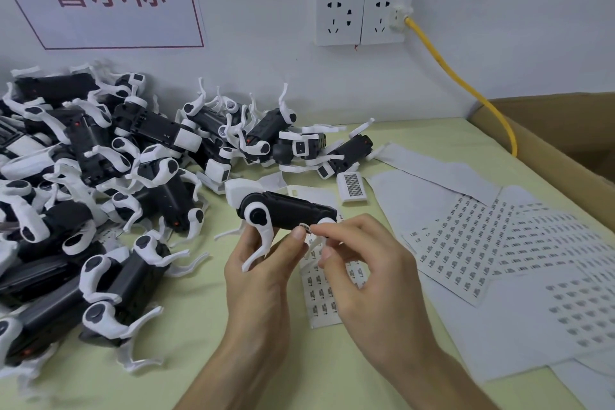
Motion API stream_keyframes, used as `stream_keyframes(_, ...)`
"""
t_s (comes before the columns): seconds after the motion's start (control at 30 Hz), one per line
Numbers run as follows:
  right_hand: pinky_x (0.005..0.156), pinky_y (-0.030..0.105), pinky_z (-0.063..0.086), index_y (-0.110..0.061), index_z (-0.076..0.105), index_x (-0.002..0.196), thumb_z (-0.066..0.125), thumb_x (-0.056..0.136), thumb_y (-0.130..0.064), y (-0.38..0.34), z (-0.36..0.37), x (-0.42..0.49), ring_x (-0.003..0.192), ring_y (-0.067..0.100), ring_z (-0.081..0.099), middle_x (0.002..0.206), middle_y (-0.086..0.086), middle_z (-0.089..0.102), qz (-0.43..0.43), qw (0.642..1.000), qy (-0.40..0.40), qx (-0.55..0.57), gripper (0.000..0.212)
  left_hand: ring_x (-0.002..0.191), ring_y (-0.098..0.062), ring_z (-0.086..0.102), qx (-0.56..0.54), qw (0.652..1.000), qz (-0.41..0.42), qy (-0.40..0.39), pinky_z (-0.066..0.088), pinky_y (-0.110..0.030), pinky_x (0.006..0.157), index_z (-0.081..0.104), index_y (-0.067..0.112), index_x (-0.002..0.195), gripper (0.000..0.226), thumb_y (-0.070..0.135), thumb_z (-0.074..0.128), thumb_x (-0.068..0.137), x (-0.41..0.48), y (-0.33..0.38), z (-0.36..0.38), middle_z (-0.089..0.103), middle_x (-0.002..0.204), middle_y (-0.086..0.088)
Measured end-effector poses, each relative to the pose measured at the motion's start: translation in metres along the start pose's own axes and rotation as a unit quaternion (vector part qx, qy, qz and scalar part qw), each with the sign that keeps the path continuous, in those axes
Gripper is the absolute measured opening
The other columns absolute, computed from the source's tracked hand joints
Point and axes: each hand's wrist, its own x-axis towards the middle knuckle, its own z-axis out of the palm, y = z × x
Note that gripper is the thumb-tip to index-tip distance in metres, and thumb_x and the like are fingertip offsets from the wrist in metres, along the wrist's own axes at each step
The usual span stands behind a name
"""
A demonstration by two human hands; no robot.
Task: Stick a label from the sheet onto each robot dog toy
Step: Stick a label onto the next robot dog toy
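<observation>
A black-and-white robot dog toy (283, 210) is held up above the table's middle, and my left hand (263, 263) grips it from below by its white legs. A tiny label (305, 227) sits at the tip of my left thumb. My right hand (362, 263) pinches at that label, right beside the toy's rear leg. Under both hands lies a narrow label sheet (324, 289) with rows of small printed labels. A big pile of robot dog toys (100, 193) fills the left side of the table.
More label sheets (482, 243) are spread over the right of the yellow-green table (206, 326). A small white label block (352, 187) lies behind the held toy. A cardboard box (565, 136) stands at the far right. A yellow cable (466, 86) runs from the wall socket (364, 15).
</observation>
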Motion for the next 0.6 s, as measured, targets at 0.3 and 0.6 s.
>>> stream_keyframes(0.3,0.077,0.024,0.053,-0.022,0.077,0.109,0.067,0.091,0.004,0.0011,0.0015,-0.0006,0.087,0.011,0.065,0.094,-0.005,0.064,-0.008,1.000,0.000,-0.006,0.033,0.091,-0.021,0.069,0.021,0.999,0.017,0.019,0.056,-0.033,0.086,0.072,0.019,0.091,0.013,0.017,0.078,0.080,0.0001,-0.0020,-0.0012,0.070,0.092,-0.001)
stream_keyframes(0.6,0.074,0.019,0.051,-0.024,0.076,0.109,0.066,0.092,0.001,0.0015,0.0005,-0.0014,0.085,0.010,0.065,0.092,-0.006,0.063,-0.018,1.000,-0.004,-0.007,0.032,0.072,-0.014,0.062,0.089,0.990,0.089,0.067,0.056,-0.023,0.071,0.066,0.013,0.085,0.014,0.017,0.076,0.077,0.0015,-0.0045,0.0015,0.063,0.078,0.004)
